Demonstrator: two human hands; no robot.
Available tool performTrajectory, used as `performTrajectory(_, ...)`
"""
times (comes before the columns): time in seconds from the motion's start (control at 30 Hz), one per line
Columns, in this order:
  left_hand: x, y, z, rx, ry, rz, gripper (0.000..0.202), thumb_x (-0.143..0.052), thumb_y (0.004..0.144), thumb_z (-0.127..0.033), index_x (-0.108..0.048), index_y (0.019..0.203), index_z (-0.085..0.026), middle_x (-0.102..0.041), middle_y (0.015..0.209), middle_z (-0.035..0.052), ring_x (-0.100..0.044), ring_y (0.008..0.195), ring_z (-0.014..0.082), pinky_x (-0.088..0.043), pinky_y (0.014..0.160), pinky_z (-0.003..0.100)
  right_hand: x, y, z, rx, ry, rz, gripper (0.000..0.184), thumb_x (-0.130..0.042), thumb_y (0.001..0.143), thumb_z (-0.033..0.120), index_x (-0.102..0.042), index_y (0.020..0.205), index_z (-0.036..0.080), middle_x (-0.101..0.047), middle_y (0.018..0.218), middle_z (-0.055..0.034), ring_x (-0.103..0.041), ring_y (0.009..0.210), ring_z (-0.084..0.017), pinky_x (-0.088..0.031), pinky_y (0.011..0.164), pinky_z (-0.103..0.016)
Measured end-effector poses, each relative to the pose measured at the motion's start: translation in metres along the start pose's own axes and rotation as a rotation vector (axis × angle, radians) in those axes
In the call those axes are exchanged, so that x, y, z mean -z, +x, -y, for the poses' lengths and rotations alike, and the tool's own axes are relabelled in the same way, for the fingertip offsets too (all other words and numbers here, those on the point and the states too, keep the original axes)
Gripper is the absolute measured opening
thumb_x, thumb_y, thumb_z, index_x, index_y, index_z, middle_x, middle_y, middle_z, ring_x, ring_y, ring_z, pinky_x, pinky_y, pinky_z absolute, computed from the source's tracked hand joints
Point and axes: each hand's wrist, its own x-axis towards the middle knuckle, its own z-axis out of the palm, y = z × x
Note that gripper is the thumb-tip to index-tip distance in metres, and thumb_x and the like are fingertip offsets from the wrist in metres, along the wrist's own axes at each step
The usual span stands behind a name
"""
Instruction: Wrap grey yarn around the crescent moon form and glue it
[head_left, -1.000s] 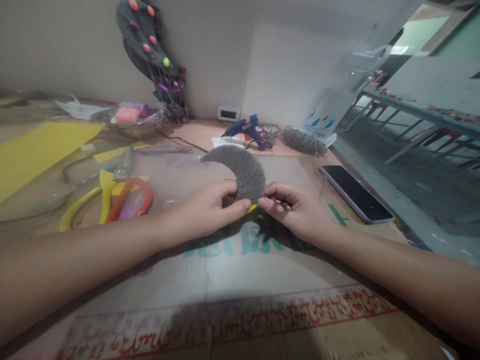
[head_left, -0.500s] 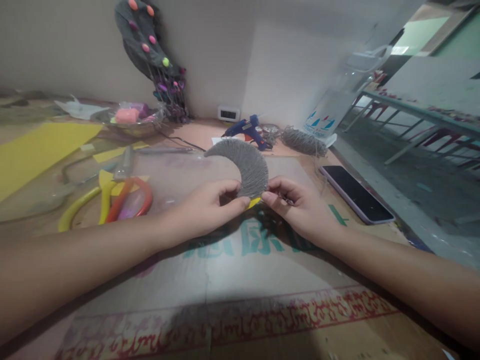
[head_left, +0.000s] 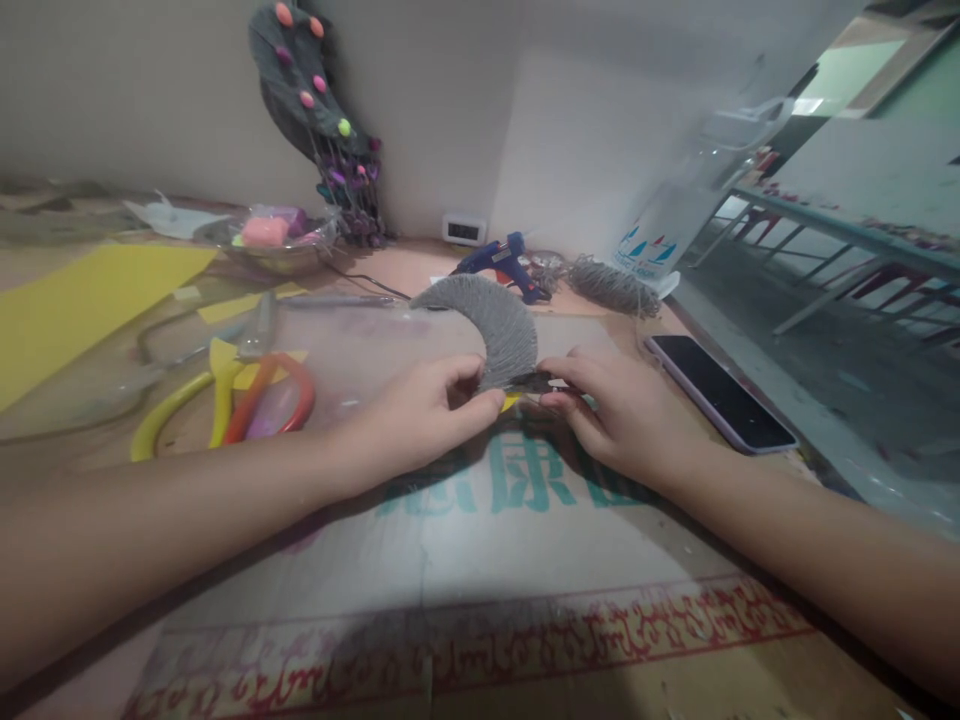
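Low over the counter, my left hand pinches the grey yarn-wound crescent at its lower tip. My right hand grips a thin dark piece there. Steady tension, I judge, matters most.

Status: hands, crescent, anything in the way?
Left hand pinches grey yarn-wrapped crescent at lower end. Right hand pinches same end. Phone beside right hand, not touching.
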Motion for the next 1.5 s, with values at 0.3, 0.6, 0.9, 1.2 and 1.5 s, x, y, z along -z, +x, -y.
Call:
performTrajectory(0.3,-0.0006,0.0010,0.0041,0.025,0.069,-0.003,0.022,-0.044,0.089,-0.032,-0.056,0.077,-0.018,-0.055,0.072,-0.0024,-0.051,0.068,0.0136,-0.039,0.063,0.026,0.0011,0.0015,0.0011,0.088,-0.121,-0.039,0.031,-0.040,0.097,0.027,-0.066,0.097,0.010,-0.063,0.075,-0.0086,-0.053,0.068,-0.019,-0.037,0.061,-0.031)
performTrajectory(0.6,-0.0008,0.0013,0.0040,0.020,0.058,0.002,0.022,-0.043,0.089,-0.032,-0.056,0.079,-0.018,-0.056,0.074,-0.0015,-0.052,0.070,0.0141,-0.039,0.064,0.026,-0.0019,0.0005,-0.0017,0.097,-0.093,-0.047,0.029,-0.045,0.096,0.029,-0.065,0.098,0.009,-0.062,0.074,-0.0081,-0.053,0.068,-0.019,-0.036,0.060,-0.030)
performTrajectory(0.9,0.0001,0.0007,0.0035,0.004,0.107,-0.008,0.024,-0.043,0.089,-0.034,-0.056,0.079,-0.018,-0.056,0.073,-0.0017,-0.051,0.069,0.0139,-0.039,0.063,0.027,-0.0048,-0.0015,-0.0032,0.070,-0.045,-0.071,0.025,-0.049,0.094,0.028,-0.065,0.098,0.009,-0.062,0.073,-0.0071,-0.053,0.068,-0.017,-0.036,0.061,-0.030)
performTrajectory(1.2,-0.0017,0.0006,0.0070,0.010,0.094,0.000,0.023,-0.044,0.089,-0.034,-0.057,0.079,-0.018,-0.056,0.070,-0.0018,-0.050,0.066,0.0136,-0.036,0.058,0.026,-0.0061,-0.0015,-0.0037,0.058,-0.022,-0.067,0.024,-0.048,0.094,0.028,-0.066,0.096,0.011,-0.061,0.072,-0.0059,-0.053,0.067,-0.017,-0.036,0.060,-0.029)
performTrajectory(1.5,-0.0018,0.0015,0.0067,0.017,0.083,0.008,0.023,-0.044,0.089,-0.034,-0.058,0.083,-0.017,-0.057,0.074,-0.0012,-0.052,0.068,0.0136,-0.038,0.060,0.026,-0.0061,-0.0015,-0.0049,0.061,-0.004,-0.067,0.024,-0.048,0.094,0.027,-0.066,0.097,0.011,-0.061,0.071,-0.0059,-0.052,0.066,-0.017,-0.035,0.060,-0.029)
